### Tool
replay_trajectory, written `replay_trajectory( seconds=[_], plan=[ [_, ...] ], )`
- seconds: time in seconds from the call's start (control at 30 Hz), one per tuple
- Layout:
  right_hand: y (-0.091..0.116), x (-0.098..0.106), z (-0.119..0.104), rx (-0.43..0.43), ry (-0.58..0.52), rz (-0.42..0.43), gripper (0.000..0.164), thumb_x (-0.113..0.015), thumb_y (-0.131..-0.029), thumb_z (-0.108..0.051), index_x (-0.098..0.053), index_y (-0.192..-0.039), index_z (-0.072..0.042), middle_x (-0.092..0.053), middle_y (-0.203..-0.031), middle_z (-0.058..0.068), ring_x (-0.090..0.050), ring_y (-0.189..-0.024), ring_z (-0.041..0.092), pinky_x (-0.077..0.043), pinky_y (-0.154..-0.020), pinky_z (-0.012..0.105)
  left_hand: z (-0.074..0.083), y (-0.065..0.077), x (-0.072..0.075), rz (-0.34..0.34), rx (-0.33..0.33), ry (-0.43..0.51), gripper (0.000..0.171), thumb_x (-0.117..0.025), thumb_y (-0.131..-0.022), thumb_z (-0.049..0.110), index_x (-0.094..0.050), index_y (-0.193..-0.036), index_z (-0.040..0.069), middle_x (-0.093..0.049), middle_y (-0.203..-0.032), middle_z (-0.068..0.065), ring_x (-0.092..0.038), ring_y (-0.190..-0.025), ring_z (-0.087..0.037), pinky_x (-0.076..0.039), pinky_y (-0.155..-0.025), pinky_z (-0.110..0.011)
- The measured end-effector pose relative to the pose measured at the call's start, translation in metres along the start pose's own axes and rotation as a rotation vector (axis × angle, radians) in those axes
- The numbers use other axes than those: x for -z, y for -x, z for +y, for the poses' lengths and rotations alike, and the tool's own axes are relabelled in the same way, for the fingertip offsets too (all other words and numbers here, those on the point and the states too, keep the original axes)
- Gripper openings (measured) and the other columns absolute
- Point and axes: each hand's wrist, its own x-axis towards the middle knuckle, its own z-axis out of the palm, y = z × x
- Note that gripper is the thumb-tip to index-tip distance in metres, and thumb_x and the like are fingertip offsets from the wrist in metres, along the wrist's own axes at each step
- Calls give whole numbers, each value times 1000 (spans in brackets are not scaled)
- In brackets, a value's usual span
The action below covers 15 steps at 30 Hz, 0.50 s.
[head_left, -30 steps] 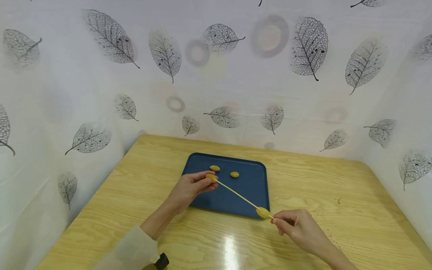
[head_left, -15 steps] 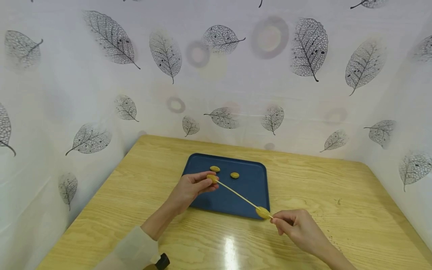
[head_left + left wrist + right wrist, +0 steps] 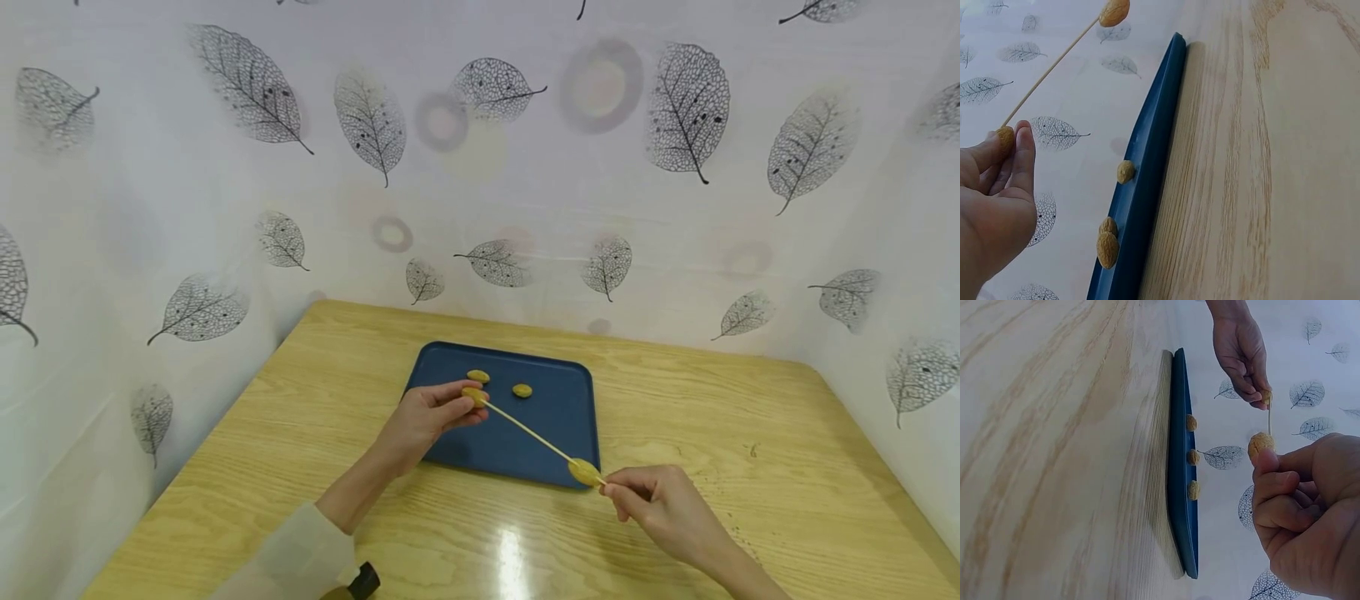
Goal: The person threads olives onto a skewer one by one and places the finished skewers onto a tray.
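Note:
A thin wooden skewer (image 3: pixel 528 431) slants in the air between both hands. The left hand (image 3: pixel 412 423) pinches a wrinkled yellow-brown oval fruit (image 3: pixel 472 397) against the skewer's upper left end. A second such fruit (image 3: pixel 582 472) is threaded near the other end. Just beyond it, the right hand (image 3: pixel 667 510) pinches the skewer's short protruding tip between thumb and forefinger. Below lies a dark blue tray (image 3: pixel 487 458). Two loose fruits (image 3: pixel 522 390) show on it in the head view, while the wrist views show a third fruit (image 3: pixel 1193 489); the left hand apparently hides it from the head camera.
The light wooden table (image 3: pixel 360 350) carries the tray near its middle. A white curtain (image 3: pixel 480 192) with a leaf print encloses the back and both sides. Small dark specks (image 3: pixel 738 533) mark the tabletop at the right. A dark object (image 3: pixel 364 581) shows beside the left sleeve (image 3: pixel 300 550).

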Motion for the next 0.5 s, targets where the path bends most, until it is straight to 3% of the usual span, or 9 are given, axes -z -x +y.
replay_trajectory(
  seconds=[0.5],
  plan=[
    [-1, -2, 0, 6, -5, 15, 18, -67, -101, -9, -76, -84, -9, -60, -61, 1, -27, -45, -2, -24, -37, 14, 1, -1, -1, -11, -16, -9, 35, -57, -106, 3, -58, -138, -12, -71, -119, -13, -73, -101, -14, -59, -96, -31]
  ],
)
